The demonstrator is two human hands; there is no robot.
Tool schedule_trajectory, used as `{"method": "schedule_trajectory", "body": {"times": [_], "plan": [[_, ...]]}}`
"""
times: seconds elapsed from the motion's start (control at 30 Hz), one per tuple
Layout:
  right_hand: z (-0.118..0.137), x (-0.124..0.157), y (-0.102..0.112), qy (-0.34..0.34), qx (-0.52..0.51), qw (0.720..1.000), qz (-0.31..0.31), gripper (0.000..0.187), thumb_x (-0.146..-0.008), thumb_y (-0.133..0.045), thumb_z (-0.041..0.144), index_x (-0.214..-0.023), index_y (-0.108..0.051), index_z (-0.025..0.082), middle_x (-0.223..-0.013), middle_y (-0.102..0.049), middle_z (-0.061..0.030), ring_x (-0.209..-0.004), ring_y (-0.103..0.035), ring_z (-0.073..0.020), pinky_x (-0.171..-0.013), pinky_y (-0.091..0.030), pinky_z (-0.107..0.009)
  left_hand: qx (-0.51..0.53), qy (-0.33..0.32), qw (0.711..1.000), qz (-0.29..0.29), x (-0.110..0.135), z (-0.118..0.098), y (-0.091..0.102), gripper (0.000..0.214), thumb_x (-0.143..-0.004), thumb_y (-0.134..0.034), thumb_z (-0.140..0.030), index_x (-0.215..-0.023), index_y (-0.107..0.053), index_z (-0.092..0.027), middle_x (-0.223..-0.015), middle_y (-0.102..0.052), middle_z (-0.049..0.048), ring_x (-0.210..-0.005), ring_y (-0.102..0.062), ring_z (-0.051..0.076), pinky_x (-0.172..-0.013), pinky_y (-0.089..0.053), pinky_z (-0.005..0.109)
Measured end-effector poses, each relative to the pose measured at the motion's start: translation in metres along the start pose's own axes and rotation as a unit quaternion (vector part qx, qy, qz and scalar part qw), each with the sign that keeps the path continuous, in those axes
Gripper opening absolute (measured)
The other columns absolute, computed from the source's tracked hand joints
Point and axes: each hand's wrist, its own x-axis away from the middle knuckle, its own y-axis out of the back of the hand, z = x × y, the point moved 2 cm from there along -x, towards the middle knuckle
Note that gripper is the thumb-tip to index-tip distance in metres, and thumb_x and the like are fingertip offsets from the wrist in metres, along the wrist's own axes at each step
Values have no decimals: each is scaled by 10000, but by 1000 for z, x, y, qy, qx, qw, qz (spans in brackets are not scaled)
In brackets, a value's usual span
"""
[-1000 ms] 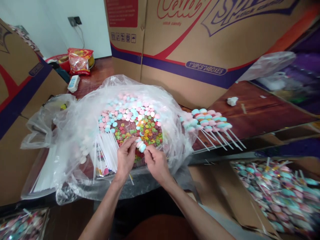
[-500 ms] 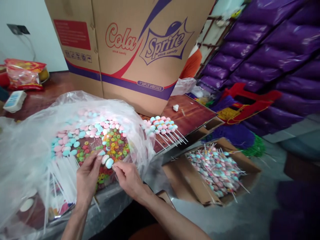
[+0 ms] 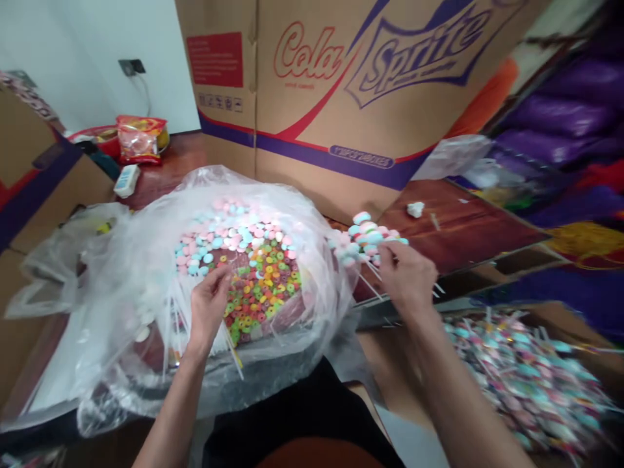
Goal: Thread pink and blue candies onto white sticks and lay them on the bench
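Note:
My right hand (image 3: 409, 276) is closed at the pile of candy sticks (image 3: 397, 235) on the table's right part, pinching a candy stick (image 3: 361, 218) whose pink, white and blue candies rest at the top of the pile. My left hand (image 3: 210, 305) hovers over the plastic-lined work area with thumb and fingers drawn together; what they hold, if anything, I cannot make out. Beside it are white sticks (image 3: 182, 302). Pink and blue candies (image 3: 195, 253) lie behind the hand, and small coloured ring candies (image 3: 266, 279) to its right.
Clear plastic sheeting (image 3: 146, 227) surrounds the candies. A large carton (image 3: 302, 110) stands behind. At lower right is a box of wrapped candy sticks (image 3: 531, 377). A red snack bag (image 3: 141, 140) and a small white pack (image 3: 127, 181) lie at back left.
My right hand has carried the candy stick away from my left hand, rightward to the pile. The left hand stays over the candies. The view has turned left.

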Motion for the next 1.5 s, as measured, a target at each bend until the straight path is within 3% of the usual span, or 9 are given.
{"method": "schedule_trajectory", "body": {"times": [0.13, 0.23, 0.3, 0.4, 0.53, 0.67, 1.03, 1.27, 1.5], "plan": [[-18, -13, -15, 37, 46, 998, -25, 285, -913, -572, 355, -708, -677, 187, -734, -625, -148, -676, -529, -222, -601, -287, -348, -64, 8, 997, -41, 0, 6, 35, 318, -804, -642, -389, -999, -754, -165, -856, -749, 56, -688, -636, 155, -649, -508, 262], [22, 17, -11, 72, -17, 990, -124, 258, -945, -543, 343, -856, -701, 160, -889, -654, -188, -841, -588, -279, -696, -386, -378, -74, 25, 996, -50, -2, 7, 48, 312, -803, -634, -383, -985, -754, -160, -800, -733, 45, -663, -602, 141, -627, -478, 246], [74, 52, -13, 149, -128, 979, -49, 218, -965, -508, 290, -930, -691, 177, -903, -690, -139, -864, -615, -261, -766, -446, -375, -68, 29, 996, -47, -4, 9, 51, 312, -807, -634, -399, -968, -753, -160, -790, -728, 41, -658, -591, 134, -616, -465, 236], [162, 108, -28, 240, -262, 913, 203, 212, -993, -478, 212, -943, -684, 208, -915, -722, -69, -832, -652, -193, -789, -498, -309, -63, 23, 997, -44, -6, 11, 50, 321, -821, -631, -430, -950, -749, -161, -724, -702, 20, -608, -551, 118, -578, -438, 222], [238, 148, -54, 247, -127, 894, 352, 216, -947, -483, 85, -1000, -681, 154, -973, -716, -131, -937, -667, -253, -777, -517, -336, -80, 6, 995, -56, -5, 11, 53, 313, -849, -606, -431, -939, -739, -161, -710, -699, 19, -599, -562, 120, -590, -449, 227], [261, 148, -63, 216, -31, 890, 400, 337, -914, -398, -24, -1102, -648, 101, -1053, -702, -201, -981, -681, -289, -703, -528, -337, -89, 5, 993, -79, -3, 14, 64, 315, -848, -602, -435, -941, -737, -166, -745, -715, 37, -665, -627, 150, -637, -489, 248], [247, 128, -65, 128, -173, 892, 398, 241, -857, -506, 58, -1019, -672, 128, -964, -741, -138, -897, -693, -244, -738, -467, -296, -194, -108, 975, -17, -34, 7, 48, 233, -861, -545, -306, -919, -743, -199, -864, -741, 55, -776, -649, 188, -750, -495, 294], [177, 113, -61, 36, -357, 856, 373, 178, -796, -459, 137, -790, -626, 199, -658, -632, -2, -582, -569, -162, -547, -403, -243, -397, -123, 908, 44, -60, 0, 9, 220, -866, -544, -199, -917, -756, -235, -891, -677, 79, -824, -627, 220, -764, -464, 301], [126, 94, -33, 67, -255, 901, 345, 193, -872, -394, 204, -823, -580, 213, -737, -644, -21, -667, -584, -188, -627, -405, -277, -424, -143, 893, 55, -74, -9, -24, 375, -893, -533, -179, -1232, -678, -248, -1060, -628, 109, -895, -625, 250, -733, -448, 309]]}}
